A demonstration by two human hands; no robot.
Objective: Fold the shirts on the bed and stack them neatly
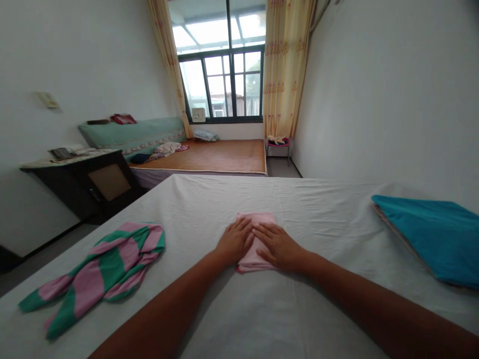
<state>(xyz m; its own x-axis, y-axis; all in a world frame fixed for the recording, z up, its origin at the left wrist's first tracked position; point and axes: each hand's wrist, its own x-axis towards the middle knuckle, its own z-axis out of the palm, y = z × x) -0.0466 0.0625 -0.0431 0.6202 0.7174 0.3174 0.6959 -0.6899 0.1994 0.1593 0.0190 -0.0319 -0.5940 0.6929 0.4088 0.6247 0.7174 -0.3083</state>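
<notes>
A folded pink cloth lies flat on the white sheet in the middle of the view. My left hand rests on its left side, palm down with the fingers stretched out. On the right side of the cloth lies my right hand, also flat, its fingertips close to those of the left. Both hands cover much of the cloth, so its exact kind is hidden. To the left, a crumpled pink-and-green striped garment is spread loosely.
A blue folded fabric piece lies at the right. Beyond the sheet's far edge stands a bed with a brown mat. A dark cabinet is at the left, and a small stool stands near the curtain.
</notes>
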